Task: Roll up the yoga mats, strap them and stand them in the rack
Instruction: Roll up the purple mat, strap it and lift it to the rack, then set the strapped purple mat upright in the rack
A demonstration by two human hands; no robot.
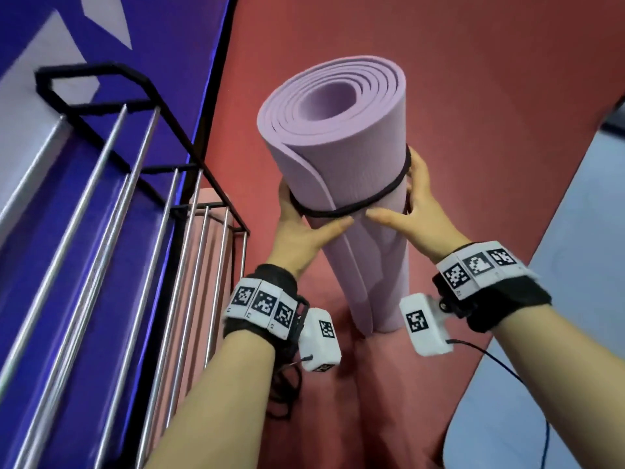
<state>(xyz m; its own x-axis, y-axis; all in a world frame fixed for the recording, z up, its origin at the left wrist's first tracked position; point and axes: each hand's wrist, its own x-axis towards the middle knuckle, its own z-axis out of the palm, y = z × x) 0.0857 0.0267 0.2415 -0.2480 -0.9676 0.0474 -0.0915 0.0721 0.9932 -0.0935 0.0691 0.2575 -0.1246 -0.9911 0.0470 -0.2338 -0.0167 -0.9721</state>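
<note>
A rolled lilac yoga mat (pixel 341 154) stands upright in the middle of the head view, its spiral end facing up. A thin dark strap (pixel 378 196) circles the roll about a third of the way down. My left hand (pixel 304 225) grips the roll from the left, just below the strap, thumb across the front. My right hand (pixel 417 211) grips it from the right at the same height, fingers behind the roll. The mat's lower end is near the red floor; whether it touches is unclear. The rack (pixel 159 204), black frame with steel bars, stands to the left.
A blue wall (pixel 162 32) with white shapes is behind the rack. A pink mat (pixel 216 211) shows through the rack's bars. A pale blue mat (pixel 561 299) lies flat on the red floor (pixel 473 79) at the right. Tracker bands and cables hang from both wrists.
</note>
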